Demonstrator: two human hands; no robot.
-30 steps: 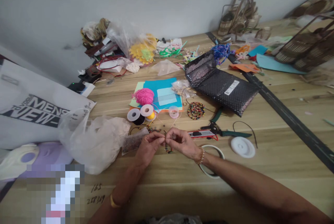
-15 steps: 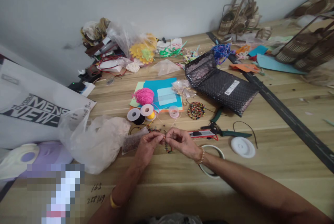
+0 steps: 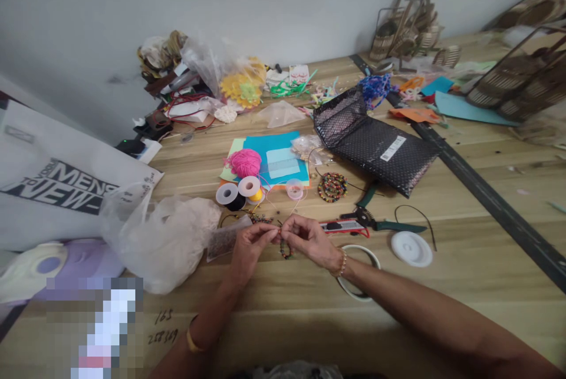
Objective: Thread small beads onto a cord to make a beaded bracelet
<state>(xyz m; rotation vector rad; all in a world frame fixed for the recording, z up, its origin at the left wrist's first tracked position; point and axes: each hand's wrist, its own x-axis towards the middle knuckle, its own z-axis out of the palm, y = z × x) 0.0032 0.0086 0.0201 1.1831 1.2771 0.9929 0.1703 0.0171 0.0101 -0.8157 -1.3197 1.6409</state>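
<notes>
Dark multicoloured bead strand (image 3: 286, 251) showed at five o'clock, close to bare left hand (image 3: 249, 246) and bare right hand (image 3: 312, 243); thumbs and forefingers pinched, contents too small to tell. Coiled multicoloured bead strings (image 3: 332, 195) lay at two o'clock.

Looks like a craft workroom, judging by thread spools (image 3: 235, 201) near a pink yarn ball (image 3: 245, 162), coloured paper (image 3: 273, 141) beside it and coiled beads (image 3: 327, 191) to its right.

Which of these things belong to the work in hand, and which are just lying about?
Seemingly in use: beaded strand, pinched by left hand and right hand; loose beads nearby.

Apparently lying about: pink yarn; black bubble mailer; green pruners.
</notes>
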